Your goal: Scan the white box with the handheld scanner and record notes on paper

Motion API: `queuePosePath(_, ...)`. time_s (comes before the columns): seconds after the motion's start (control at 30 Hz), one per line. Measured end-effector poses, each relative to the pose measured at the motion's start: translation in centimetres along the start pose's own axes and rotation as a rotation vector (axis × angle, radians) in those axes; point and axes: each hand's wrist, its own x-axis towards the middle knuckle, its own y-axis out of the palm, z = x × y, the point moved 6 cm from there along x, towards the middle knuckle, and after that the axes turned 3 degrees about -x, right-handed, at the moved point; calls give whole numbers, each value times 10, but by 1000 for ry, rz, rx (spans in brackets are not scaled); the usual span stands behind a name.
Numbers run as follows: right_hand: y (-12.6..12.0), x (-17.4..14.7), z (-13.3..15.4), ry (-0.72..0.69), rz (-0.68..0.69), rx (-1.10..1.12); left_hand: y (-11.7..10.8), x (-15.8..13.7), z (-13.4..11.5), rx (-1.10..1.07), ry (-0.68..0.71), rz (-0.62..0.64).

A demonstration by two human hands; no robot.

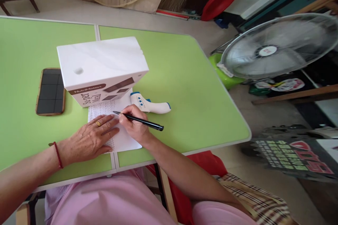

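Note:
A black pen (144, 121) is pinched in my right hand (136, 126), its tip near a sheet of paper (129, 141) that bears lines of dense handwriting. Flat on the paper's left part lies my left hand (88, 139), fingers stretched out and slightly apart, holding nothing. The paper's far part is hidden by a white box (102, 66) marked "NutriMotion Super Meal", which stands just beyond my hands. Right of the box, a white and blue infrared thermometer (151, 105) lies close to my right hand's knuckles.
A phone in a brown case (50, 91) lies left of the box on the green folding table (190, 91). Beyond the table's right edge stands a large fan (266, 51). A red chair cover (206, 163) shows below the near edge. Farther off is a red basin (221, 2).

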Motion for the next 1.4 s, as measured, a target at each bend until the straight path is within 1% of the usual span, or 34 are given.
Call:
queuePosePath(0.23, 1, 1, -2, 29, 8, -15, -1, 0, -1, 14, 12, -8)
queuePosePath(0.5, 1, 0, 0, 3, -16, -22, 2, -2, 3, -23, -10, -19)
queuePosePath(0.67, 0, 0, 1, -20, -21, 2, 1, -2, 3, -17, -1, -16)
queuePosePath(0.8, -2, -1, 0, 7, -40, -38, -1, -1, 1, -2, 9, -17)
queuePosePath(0.97, -3, -1, 2, -20, -63, -62, -1, -1, 1, 6, 21, -17)
queuePosePath(1.4, -3, 0, 2, -20, -33, -30, -2, -1, 1, -15, 10, -23)
